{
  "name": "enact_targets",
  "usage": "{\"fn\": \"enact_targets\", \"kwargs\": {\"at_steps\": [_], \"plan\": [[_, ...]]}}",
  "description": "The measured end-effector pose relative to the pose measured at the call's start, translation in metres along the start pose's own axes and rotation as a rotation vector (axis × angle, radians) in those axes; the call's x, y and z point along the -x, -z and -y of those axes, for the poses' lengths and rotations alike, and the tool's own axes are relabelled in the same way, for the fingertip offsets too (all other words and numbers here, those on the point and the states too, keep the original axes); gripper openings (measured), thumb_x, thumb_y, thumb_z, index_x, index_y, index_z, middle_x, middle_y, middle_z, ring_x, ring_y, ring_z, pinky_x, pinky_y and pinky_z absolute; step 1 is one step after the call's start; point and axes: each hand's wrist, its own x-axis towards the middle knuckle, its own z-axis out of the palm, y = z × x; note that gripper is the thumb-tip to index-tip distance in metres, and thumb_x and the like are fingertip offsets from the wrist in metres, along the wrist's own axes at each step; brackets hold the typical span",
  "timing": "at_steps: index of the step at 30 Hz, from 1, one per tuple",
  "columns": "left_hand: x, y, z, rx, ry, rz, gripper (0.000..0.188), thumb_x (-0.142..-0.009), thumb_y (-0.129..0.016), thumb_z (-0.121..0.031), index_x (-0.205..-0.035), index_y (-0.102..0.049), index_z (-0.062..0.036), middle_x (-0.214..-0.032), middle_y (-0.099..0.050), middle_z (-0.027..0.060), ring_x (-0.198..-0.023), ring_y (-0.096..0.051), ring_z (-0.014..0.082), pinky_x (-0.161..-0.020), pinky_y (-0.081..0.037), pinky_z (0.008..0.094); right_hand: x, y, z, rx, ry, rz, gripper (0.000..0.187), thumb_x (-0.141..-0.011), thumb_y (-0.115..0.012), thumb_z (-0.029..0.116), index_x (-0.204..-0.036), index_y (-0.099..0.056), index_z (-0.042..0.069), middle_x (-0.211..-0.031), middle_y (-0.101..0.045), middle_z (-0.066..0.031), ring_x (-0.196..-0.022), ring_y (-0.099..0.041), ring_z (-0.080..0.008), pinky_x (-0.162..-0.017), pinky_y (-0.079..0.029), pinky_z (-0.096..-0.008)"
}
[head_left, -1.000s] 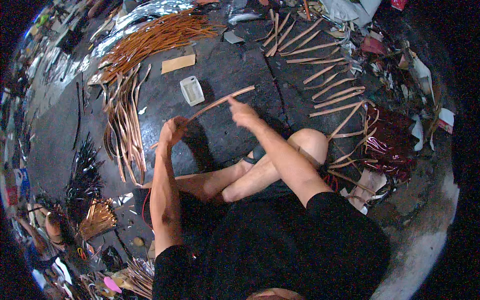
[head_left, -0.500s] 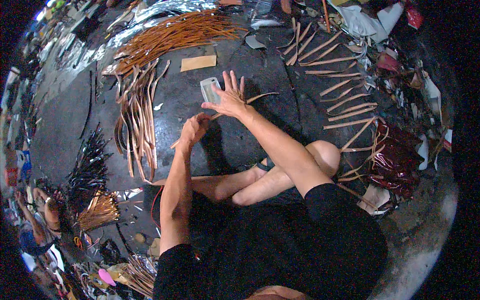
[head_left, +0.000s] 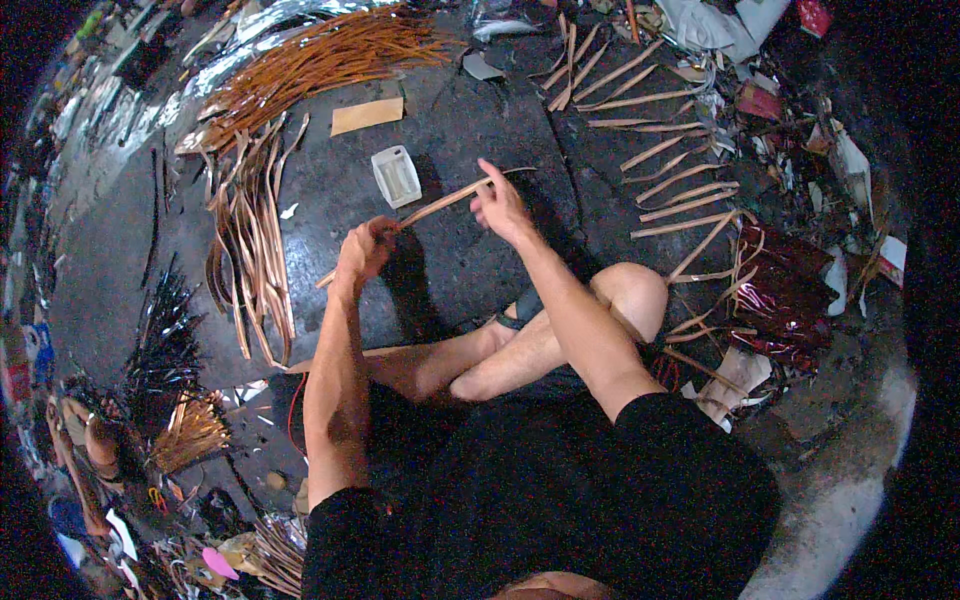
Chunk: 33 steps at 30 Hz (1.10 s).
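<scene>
My left hand [head_left: 364, 250] is closed around a long, narrow brown strip [head_left: 440, 207], whose near end sticks out below the fist. The strip slants up to the right, and its thin far end passes my right hand [head_left: 503, 205]. That hand has its index finger stretched up across the strip and its other fingers apart from it, somewhat blurred. Whether it presses on the strip I cannot tell. Just beyond the strip, between the hands, stands a small translucent white tray [head_left: 397, 177].
A bundle of brown strips [head_left: 262, 240] lies left, orange-brown strips [head_left: 320, 60] at the back, with a tan rectangular piece [head_left: 367, 115] in front. Folded strips [head_left: 660, 180] form a row on the right beside dark red sheeting [head_left: 780, 290]. Black strips [head_left: 165, 335] lie lower left.
My right hand has moved off the tray, to the right and slightly nearer, and is less spread. The tray now shows fully. The whole view has shifted a little.
</scene>
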Motion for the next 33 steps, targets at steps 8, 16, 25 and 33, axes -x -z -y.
{"fn": "enact_targets", "kwargs": {"at_steps": [8, 16, 25, 33], "plan": [[-0.008, 0.011, 0.060, -0.003, 0.034, 0.234, 0.021, -0.085, -0.056, -0.017, -0.101, -0.066, -0.0072, -0.085, -0.069, 0.0127, -0.073, -0.067, 0.0205, -0.064, -0.051, 0.0352, 0.026, -0.048, -0.027, 0.454, 0.044, 0.378, 0.058, -0.096, -0.038, 0.020, -0.149, -0.013, 0.023, -0.061, -0.061, -0.0130, -0.045, -0.057, -0.0201, -0.046, -0.051, -0.0354], [0.026, 0.077, 0.178, -0.113, 0.275, 0.294, 0.023, -0.082, -0.059, -0.023, -0.099, -0.067, -0.0091, -0.090, -0.068, 0.0127, -0.078, -0.066, 0.0255, -0.069, -0.051, 0.0389, 0.049, -0.198, -0.062, 0.701, 0.572, 0.436, 0.062, -0.090, -0.041, 0.013, -0.147, -0.017, 0.006, -0.079, -0.062, -0.0304, -0.069, -0.061, -0.0464, -0.072, -0.048, -0.0553], [0.021, 0.022, 0.088, -0.228, 0.063, 0.094, 0.024, -0.079, -0.062, -0.027, -0.095, -0.065, -0.0097, -0.094, -0.066, 0.0152, -0.089, -0.063, 0.0336, -0.077, -0.051, 0.0437, 0.064, -0.270, -0.079, 0.884, 0.890, 0.772, 0.037, -0.090, -0.046, 0.028, -0.116, -0.054, 0.002, -0.105, -0.062, -0.0150, -0.079, -0.062, -0.0243, -0.065, -0.050, -0.0368], [0.035, 0.009, 0.060, -0.460, 0.019, -0.090, 0.022, -0.079, -0.058, -0.021, -0.095, -0.061, -0.0057, -0.088, -0.064, 0.0175, -0.091, -0.063, 0.0360, -0.078, -0.051, 0.0459, 0.117, -0.046, 0.006, 0.605, 0.525, 0.461, 0.051, -0.089, -0.055, 0.026, -0.136, -0.042, 0.008, -0.075, -0.064, -0.0233, -0.063, -0.062, -0.0344, -0.060, -0.049, -0.0433]]}}
